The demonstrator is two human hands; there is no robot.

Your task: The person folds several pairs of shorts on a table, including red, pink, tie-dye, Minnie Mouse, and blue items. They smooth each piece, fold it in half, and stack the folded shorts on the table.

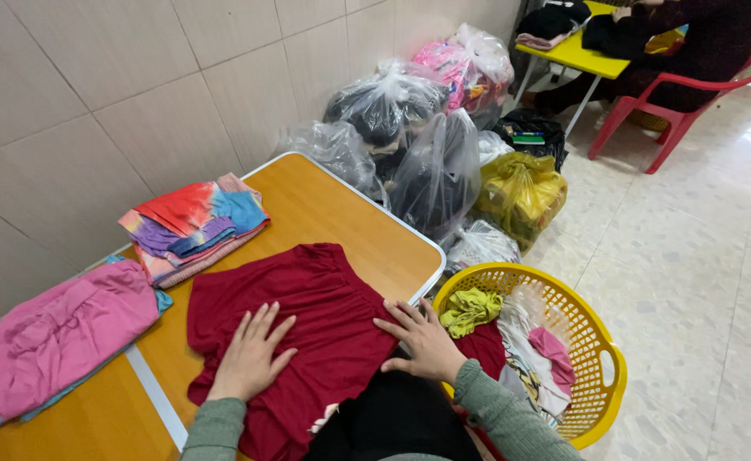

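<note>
A dark red garment (307, 294) lies spread on the orange table (324, 209), its lower part hanging over the near edge. My left hand (252, 350) rests flat on its left half, fingers apart. On the garment's right side, near the table's edge, my right hand (422, 337) presses down flat with fingers spread. Neither hand grips anything.
A folded tie-dye stack (192, 226) and a pink folded pile (55, 337) sit at the table's left. A yellow basket (602, 376) of clothes stands on the floor at right. Plastic bags of clothes (427, 137) line the wall. Another person sits on a red chair (674, 98) by a yellow table (576, 51).
</note>
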